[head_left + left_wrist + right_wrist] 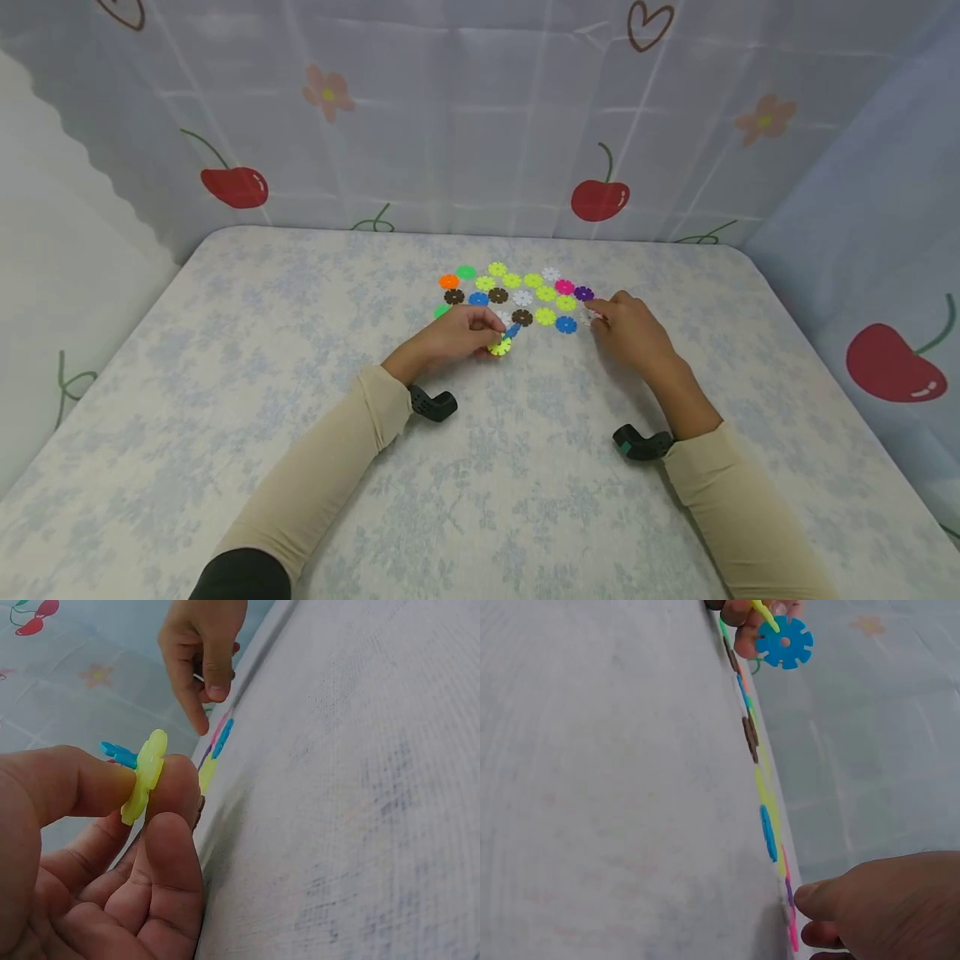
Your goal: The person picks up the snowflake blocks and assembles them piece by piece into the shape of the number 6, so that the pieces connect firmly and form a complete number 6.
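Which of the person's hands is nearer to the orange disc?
The left hand. It is just on the near side of the orange disc; the right hand is well off to its right, by the purple disc.

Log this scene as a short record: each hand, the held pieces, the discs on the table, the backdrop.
Left hand: pinches a yellow disc between thumb and finger
Joined to it: a blue disc, set at an angle
Right hand: at the spread's right end, index fingertip near the purple disc; contact unclear
Other discs: yellow, brown, blue, white, green, orange, pink
Layout: spread flat on the table
Backdrop: cloth with cherries, flowers, hearts
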Motion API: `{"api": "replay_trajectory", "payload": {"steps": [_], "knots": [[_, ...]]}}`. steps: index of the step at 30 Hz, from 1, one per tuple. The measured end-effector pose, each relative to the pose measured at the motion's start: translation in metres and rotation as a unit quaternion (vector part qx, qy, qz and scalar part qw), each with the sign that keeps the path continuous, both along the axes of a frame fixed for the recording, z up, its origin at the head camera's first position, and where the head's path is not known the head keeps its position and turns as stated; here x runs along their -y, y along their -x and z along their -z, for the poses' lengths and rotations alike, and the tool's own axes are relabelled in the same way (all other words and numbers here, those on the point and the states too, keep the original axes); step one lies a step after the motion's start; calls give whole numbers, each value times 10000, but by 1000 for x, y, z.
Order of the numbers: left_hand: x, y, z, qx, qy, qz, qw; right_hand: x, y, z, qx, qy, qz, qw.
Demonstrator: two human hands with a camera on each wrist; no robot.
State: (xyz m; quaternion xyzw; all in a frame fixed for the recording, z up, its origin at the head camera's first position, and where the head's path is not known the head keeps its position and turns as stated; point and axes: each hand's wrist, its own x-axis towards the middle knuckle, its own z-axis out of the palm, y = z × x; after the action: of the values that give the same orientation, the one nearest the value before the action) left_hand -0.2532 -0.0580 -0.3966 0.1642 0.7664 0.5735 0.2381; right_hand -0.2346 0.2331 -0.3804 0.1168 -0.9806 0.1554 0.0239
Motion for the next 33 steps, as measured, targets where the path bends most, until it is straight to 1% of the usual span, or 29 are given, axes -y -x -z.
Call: {"api": "replay_trajectory", "payload": {"steps": [6,8,11,15,19,21,23,24,27,31,33], "knots": [[2,3,1,-83,110,135,9998,-3,2,6,157,-26,163,9997],[1,3,1,-81,107,183,9997,-3,2,7,219,24,152,9996],[1,3,0,-86,91,248,9996,-4,3,6,434,180,140,9988],[2,2,-1,-202,190,348,9990,-5,5,2,823,603,302,9943],[3,1,-2,-332,298,443,9980,-4,4,-2,1053,1272,490,9850],[3,0,-1,-347,301,478,9978,0,3,-2,1162,1680,446,9779],[3,0,-1,-355,308,493,9977,5,2,-2,1340,2136,290,9673],[3,0,-1,-352,307,500,9977,8,1,-2,1435,2349,189,9612],[3,0,-1,-345,302,513,9976,19,-2,1,1803,2936,-74,9388],[2,0,-1,-392,303,545,9973,30,-5,3,2157,3466,-226,9126],[2,1,-1,-419,300,569,9971,33,-6,3,2255,3643,-226,9033]]}}
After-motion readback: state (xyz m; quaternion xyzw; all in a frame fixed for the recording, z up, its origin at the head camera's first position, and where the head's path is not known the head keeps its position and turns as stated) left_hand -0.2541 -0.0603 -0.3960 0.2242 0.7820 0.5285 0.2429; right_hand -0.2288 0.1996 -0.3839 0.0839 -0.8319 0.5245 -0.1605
